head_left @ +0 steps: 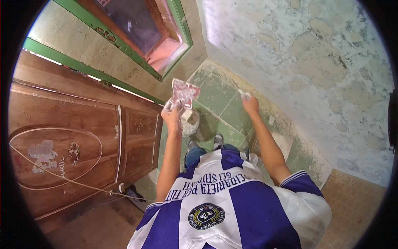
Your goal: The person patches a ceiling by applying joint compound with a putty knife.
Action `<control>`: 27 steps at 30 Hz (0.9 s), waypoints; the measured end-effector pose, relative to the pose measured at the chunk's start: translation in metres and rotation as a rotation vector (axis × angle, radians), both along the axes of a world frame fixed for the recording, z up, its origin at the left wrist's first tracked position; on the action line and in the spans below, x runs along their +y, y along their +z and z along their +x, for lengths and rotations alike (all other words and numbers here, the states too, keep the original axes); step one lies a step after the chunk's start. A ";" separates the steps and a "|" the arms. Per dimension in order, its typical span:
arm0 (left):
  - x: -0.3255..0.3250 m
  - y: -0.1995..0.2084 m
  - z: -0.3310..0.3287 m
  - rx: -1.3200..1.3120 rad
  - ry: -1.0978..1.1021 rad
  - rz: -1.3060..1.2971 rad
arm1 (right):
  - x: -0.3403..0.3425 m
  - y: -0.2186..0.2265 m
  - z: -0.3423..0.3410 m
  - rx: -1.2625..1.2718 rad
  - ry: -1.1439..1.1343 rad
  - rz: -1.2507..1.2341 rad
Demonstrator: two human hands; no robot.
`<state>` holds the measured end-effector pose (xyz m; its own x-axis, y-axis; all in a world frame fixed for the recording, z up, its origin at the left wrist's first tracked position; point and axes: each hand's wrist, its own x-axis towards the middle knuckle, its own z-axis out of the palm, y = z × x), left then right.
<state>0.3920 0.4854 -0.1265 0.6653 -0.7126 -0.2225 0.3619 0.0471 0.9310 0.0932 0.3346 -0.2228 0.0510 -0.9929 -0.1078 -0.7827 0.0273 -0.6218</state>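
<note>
My left hand (172, 115) is closed on a flat, jagged-edged red and white piece (185, 93), smeared with whitish paste. The piece is held up in front of me, and its exact kind is unclear. White residue coats the fingers of that hand. Out to the right, near the foot of the patchy wall (306, 62), my right hand (251, 103) grips a slim tool with a white handle (243, 93). A thin part of it points up and left; its tip is hard to make out. Below my left hand stands a round whitish container (190, 128) with a pale block (188, 115) at its top.
A brown wooden door (74, 145) with a cord (78, 182) strung across it fills the left. Beyond it is a green-framed window (176, 25). Green floor tiles (213, 93) with pale dust lie below. A small white object (271, 120) sits by the right wall.
</note>
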 end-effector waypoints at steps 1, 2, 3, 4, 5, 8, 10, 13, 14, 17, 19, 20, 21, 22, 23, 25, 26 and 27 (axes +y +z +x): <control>-0.008 -0.011 0.004 -0.004 0.005 -0.011 | -0.007 0.001 -0.004 -0.004 0.005 -0.011; -0.007 -0.018 0.004 0.021 0.031 0.002 | 0.003 0.003 -0.011 -0.033 0.007 -0.028; -0.004 -0.025 0.005 0.046 0.057 0.017 | 0.013 0.004 -0.015 -0.062 0.009 -0.045; -0.005 -0.020 0.001 0.082 0.048 0.016 | 0.023 0.004 -0.021 -0.052 0.006 -0.042; -0.007 -0.016 -0.004 0.087 0.044 0.015 | 0.030 0.008 -0.018 -0.104 0.034 -0.103; -0.009 -0.014 -0.011 0.094 0.042 0.022 | 0.050 0.045 0.004 -0.289 0.146 -0.017; -0.009 -0.005 -0.019 0.098 0.008 0.026 | 0.063 0.067 0.019 -0.417 0.201 0.132; -0.008 0.009 -0.029 0.090 -0.041 0.031 | 0.072 0.080 0.035 -0.553 0.376 0.007; -0.007 0.013 -0.031 0.080 -0.052 0.035 | 0.072 0.081 0.038 -0.436 0.445 -0.047; -0.002 0.022 -0.038 0.100 -0.042 0.039 | 0.074 0.091 0.044 -0.270 0.558 -0.133; 0.000 0.018 -0.033 0.075 -0.074 0.061 | 0.068 0.072 0.045 -0.334 0.584 -0.164; 0.003 0.014 -0.032 0.048 -0.104 0.083 | 0.061 0.063 0.045 -0.333 0.588 -0.162; 0.006 0.008 -0.030 0.050 -0.100 0.083 | 0.050 0.055 0.044 -0.249 0.453 -0.073; 0.010 -0.001 -0.028 0.044 -0.095 0.077 | 0.044 0.047 0.041 -0.166 0.318 0.016; 0.009 -0.005 -0.023 0.033 -0.087 0.065 | 0.038 0.042 0.038 -0.168 0.325 0.011; 0.013 -0.011 -0.021 0.046 -0.074 0.080 | 0.032 0.040 0.028 -0.206 0.174 0.001; 0.015 -0.012 -0.021 0.063 -0.069 0.099 | 0.034 0.042 0.026 -0.207 0.192 -0.055; 0.018 -0.013 -0.019 0.065 -0.064 0.102 | 0.039 0.042 0.027 -0.205 0.197 -0.052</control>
